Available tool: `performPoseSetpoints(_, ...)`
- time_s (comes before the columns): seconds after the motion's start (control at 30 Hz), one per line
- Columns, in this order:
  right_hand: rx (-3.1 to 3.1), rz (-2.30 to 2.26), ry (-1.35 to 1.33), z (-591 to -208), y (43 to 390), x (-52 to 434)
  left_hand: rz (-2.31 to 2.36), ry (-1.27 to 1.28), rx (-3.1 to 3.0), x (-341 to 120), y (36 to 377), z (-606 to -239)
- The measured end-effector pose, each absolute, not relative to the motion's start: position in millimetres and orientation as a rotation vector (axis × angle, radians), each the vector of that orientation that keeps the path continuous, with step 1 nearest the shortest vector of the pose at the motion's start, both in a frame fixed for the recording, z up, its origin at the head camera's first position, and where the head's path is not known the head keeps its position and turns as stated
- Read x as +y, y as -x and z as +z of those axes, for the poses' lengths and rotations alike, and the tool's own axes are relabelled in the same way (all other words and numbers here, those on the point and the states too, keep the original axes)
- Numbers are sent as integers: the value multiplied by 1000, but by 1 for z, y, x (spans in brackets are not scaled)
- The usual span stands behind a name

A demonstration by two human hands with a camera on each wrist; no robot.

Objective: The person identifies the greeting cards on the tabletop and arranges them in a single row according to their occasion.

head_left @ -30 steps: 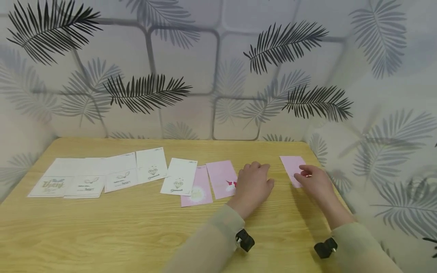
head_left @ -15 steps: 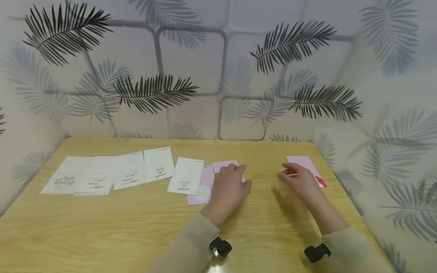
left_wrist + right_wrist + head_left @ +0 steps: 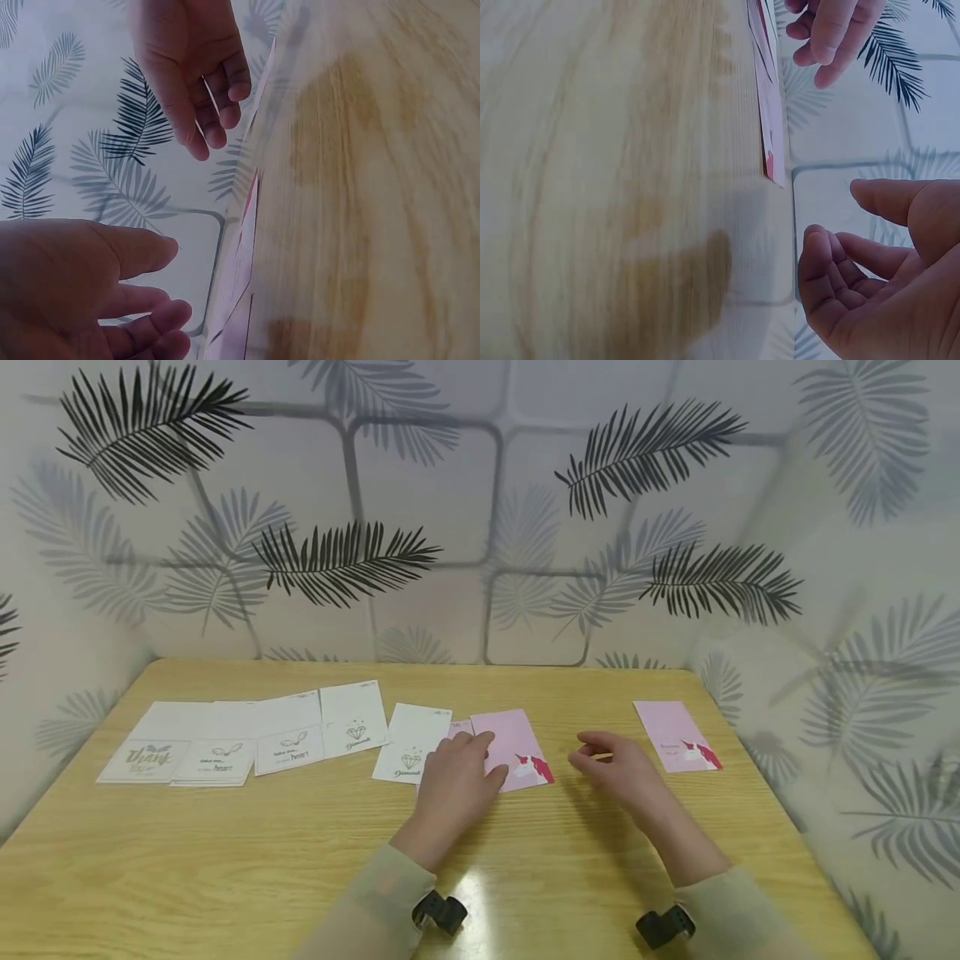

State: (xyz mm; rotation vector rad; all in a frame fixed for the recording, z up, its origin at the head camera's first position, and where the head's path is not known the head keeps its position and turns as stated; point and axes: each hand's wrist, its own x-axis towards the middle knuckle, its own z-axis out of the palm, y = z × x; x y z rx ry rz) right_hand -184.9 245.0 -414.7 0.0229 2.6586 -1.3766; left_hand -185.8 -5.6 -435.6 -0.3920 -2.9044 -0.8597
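Note:
My left hand (image 3: pixel 459 781) hovers over the pink cards in the middle of the row, its fingers loosely bent and holding nothing. Beneath it, a pink card (image 3: pixel 457 724) is mostly covered. Just right of that hand lies a pink unicorn card (image 3: pixel 510 735) with a red mane at its lower corner. My right hand (image 3: pixel 618 774) is in the air above the table between this card and another pink unicorn card (image 3: pixel 667 727) at the right. In the right wrist view, its thumb stands apart from the curved fingers (image 3: pixel 821 277), with nothing between them.
Left of my left hand, a white diamond card (image 3: pixel 411 739) partly overlaps the covered pink one. Farther left lie a second diamond card (image 3: pixel 352 714), several white heart cards (image 3: pixel 288 747) and a "Thank" card (image 3: pixel 146 760). A leaf-patterned wall covering (image 3: pixel 435 627) closes off the back and right.
Both hands have moved left. The right hand has come away from the far-right pink card, which lies on the table. The left hand has uncovered the middle unicorn card.

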Motion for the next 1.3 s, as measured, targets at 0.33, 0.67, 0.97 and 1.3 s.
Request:
performPoseSetpoints(0.33, 2572, -1401, -44, -416, 186, 226, -822, 406, -2967, -12, 186, -440)
performPoseSetpoints(0.67, 2527, -1401, -76, -422, 189, 224, -754, 434, -2981, -12, 187, -450)
performPoseSetpoints(0.97, 2523, -1319, -95, -424, 192, 221, -679, 439, -2989, -11, 187, -454)
performPoseSetpoints(1.3, 2539, -1282, -78, -424, 195, 219, -682, 422, -3000, -9, 188, -457)
